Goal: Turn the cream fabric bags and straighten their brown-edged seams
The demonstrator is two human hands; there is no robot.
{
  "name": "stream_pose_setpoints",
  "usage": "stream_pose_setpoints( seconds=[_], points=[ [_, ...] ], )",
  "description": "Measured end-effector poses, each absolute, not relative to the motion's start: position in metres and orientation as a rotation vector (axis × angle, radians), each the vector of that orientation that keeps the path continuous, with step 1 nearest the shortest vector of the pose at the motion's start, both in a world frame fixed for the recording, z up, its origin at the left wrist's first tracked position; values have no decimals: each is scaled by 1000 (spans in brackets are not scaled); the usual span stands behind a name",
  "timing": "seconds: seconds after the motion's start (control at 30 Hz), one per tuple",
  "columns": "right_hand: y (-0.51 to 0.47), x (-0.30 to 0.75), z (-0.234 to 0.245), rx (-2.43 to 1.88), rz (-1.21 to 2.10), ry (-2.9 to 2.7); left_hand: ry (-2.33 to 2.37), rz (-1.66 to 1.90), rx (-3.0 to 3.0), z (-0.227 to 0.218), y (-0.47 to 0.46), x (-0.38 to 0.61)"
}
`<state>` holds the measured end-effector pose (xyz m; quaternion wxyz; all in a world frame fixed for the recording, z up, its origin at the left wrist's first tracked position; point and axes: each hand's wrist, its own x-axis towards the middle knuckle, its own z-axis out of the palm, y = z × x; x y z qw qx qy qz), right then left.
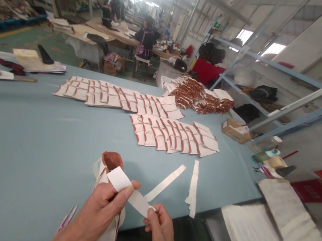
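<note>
My left hand (102, 211) is closed, its thumb pressing a white paper strip (128, 190) against a cream fabric piece with a brown end (111, 161) that it holds upright at the table's near edge. My right hand (160, 228) pinches the strip's other end between thumb and fingers. Two more white strips lie on the table just beyond: a long one (166, 181) and a crumpled one (193, 187).
Rows of cream pieces with red-brown trim (173, 134) (118, 97) are laid out on the light blue table (24, 135). A heap of them (198, 96) sits at the far edge beside a cardboard box (234, 130). Pink-handled scissors (67, 217) lie at my left wrist. People work at far tables.
</note>
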<state>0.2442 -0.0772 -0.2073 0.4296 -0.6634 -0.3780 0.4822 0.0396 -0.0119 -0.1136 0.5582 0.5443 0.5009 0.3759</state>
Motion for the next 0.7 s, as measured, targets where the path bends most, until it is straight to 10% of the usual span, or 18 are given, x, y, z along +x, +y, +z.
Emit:
stream_pose_setpoints(
  seconds=[0.43,0.7],
  points=[
    [-41,215,-76,-1151,1017,-1527,876,786,1744,-84,-25,38],
    [-14,199,-85,-1074,1012,-1157,1056,1099,1225,-98,-12,33]
  ],
)
